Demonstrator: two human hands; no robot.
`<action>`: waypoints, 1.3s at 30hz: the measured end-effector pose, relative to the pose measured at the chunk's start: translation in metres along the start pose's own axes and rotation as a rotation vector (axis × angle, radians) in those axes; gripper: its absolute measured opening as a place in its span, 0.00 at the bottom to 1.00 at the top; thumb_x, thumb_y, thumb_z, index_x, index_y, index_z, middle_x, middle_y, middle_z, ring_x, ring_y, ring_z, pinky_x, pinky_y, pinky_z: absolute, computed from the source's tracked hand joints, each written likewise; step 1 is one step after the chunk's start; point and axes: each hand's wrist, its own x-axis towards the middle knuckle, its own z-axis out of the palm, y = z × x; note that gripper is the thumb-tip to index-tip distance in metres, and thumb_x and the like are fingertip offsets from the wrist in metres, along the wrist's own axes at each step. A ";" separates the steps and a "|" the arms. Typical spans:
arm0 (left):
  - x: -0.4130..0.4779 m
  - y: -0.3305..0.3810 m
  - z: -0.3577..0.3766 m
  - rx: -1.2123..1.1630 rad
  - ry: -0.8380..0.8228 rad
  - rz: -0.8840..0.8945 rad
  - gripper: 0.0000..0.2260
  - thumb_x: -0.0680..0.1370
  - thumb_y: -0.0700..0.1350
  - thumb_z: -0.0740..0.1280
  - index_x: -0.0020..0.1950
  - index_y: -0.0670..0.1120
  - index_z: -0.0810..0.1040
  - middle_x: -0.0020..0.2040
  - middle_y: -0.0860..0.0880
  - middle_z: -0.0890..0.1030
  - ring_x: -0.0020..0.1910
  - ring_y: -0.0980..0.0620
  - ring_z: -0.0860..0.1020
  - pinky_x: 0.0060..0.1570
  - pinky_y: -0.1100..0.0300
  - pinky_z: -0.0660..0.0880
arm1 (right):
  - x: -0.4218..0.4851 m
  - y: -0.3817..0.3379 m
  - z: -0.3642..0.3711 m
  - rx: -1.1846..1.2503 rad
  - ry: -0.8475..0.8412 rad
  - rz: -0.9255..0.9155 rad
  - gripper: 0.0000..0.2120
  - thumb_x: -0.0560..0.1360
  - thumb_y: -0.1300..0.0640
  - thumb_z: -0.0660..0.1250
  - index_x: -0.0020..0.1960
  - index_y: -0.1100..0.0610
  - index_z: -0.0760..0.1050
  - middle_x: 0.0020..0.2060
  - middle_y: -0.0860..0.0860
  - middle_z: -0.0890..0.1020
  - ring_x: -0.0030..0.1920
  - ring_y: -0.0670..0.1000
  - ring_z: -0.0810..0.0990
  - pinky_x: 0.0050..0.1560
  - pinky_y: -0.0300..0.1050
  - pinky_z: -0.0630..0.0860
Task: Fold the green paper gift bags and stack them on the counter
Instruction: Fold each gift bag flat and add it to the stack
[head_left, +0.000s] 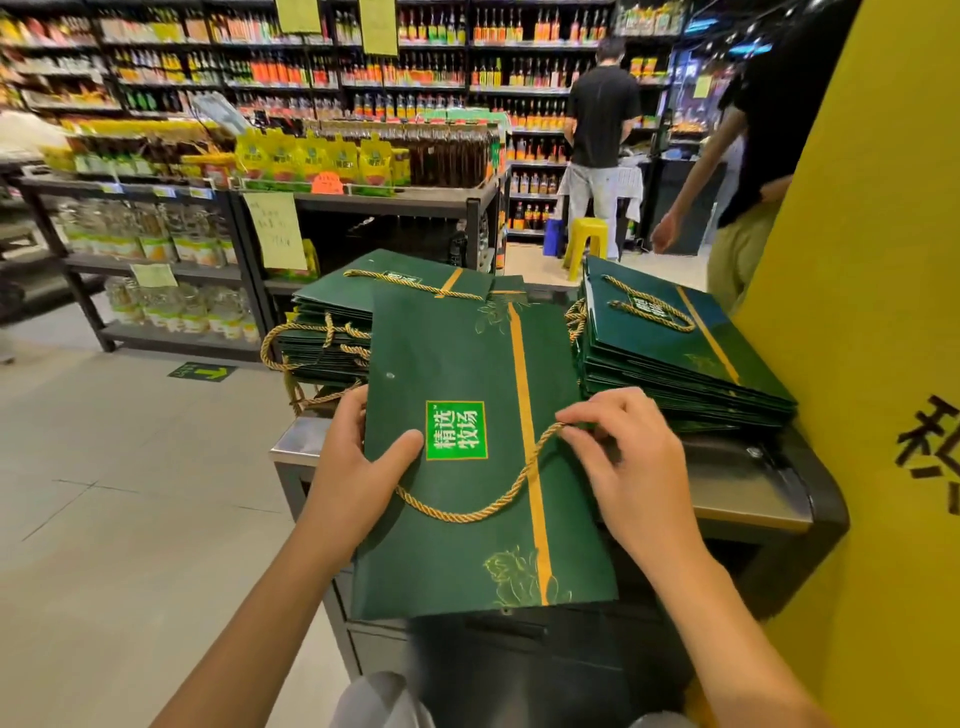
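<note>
A flat green paper gift bag (457, 364) with a gold stripe and a gold rope handle (483, 512) lies in front of me over the counter (743, 493). My left hand (358, 462) grips its left edge, thumb on top near the bright green label. My right hand (623, 462) pinches the rope handle's end at the bag's right edge. One stack of folded green bags (332, 317) sits at the back left. Another stack of green bags (675, 353) sits at the back right.
A yellow pillar (857, 312) stands close on the right. Store shelves (363, 208) with goods stand behind the counter. Two people (602, 119) stand at the back right near a yellow stool (584, 241). Tiled floor (130, 467) lies open to the left.
</note>
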 end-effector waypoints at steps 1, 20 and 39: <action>-0.003 -0.001 0.001 -0.004 -0.011 -0.008 0.20 0.78 0.40 0.71 0.65 0.57 0.70 0.56 0.59 0.81 0.53 0.63 0.81 0.45 0.68 0.79 | 0.002 -0.005 0.005 0.076 -0.009 0.036 0.06 0.76 0.63 0.73 0.51 0.56 0.83 0.47 0.48 0.81 0.47 0.43 0.78 0.50 0.32 0.73; -0.014 -0.006 0.005 -0.056 -0.105 0.021 0.28 0.81 0.38 0.68 0.70 0.64 0.62 0.61 0.49 0.78 0.56 0.53 0.82 0.48 0.61 0.80 | 0.044 -0.050 0.093 0.533 -0.210 0.201 0.08 0.76 0.63 0.72 0.52 0.53 0.84 0.42 0.45 0.85 0.42 0.46 0.81 0.39 0.47 0.78; 0.006 0.003 -0.016 -0.108 -0.155 -0.097 0.13 0.86 0.47 0.57 0.69 0.60 0.70 0.44 0.52 0.83 0.41 0.57 0.84 0.36 0.64 0.79 | 0.039 -0.043 0.108 0.515 -0.172 0.268 0.05 0.78 0.61 0.72 0.50 0.52 0.85 0.43 0.47 0.85 0.44 0.49 0.83 0.48 0.54 0.81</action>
